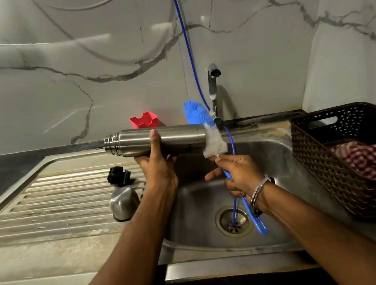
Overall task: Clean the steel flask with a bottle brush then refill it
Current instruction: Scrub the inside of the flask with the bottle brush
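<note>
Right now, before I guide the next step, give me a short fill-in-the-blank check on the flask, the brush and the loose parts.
1. The left hand holds the steel flask lying ____ above the sink.
2. The right hand grips the bottle brush by its ____ handle.
3. The black stopper and steel cup rest on the ____.
4. The checked cloth lies in the ____.

Missing words: horizontal; blue; drainboard; basket
</note>
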